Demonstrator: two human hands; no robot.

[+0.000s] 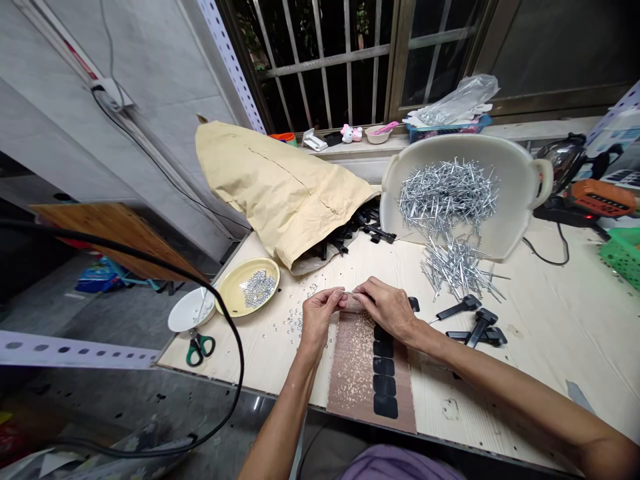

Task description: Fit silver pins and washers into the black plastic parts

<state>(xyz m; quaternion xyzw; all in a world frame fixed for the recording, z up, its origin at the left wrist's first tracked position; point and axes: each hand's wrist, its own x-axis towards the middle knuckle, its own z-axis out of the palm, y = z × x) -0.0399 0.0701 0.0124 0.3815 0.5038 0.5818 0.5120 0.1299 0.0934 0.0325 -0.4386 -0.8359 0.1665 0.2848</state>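
My left hand (319, 316) and my right hand (387, 308) meet over the far end of a brown speckled board (353, 363) on the table. Both pinch a thin metal pin (351, 293) held level between the fingertips. A row of black plastic pieces (384, 377) lies along the board's right side, running under my right hand. Small silver washers (294, 325) are scattered just left of my left hand.
A yellow plate (233, 291) of washers, a white bowl (190, 311) and green-handled scissors (200, 347) sit at the left edge. A white tub (515, 220) spills metal pins (453, 263). Black handles (475, 323) lie to the right. A tan sack (280, 187) covers black parts.
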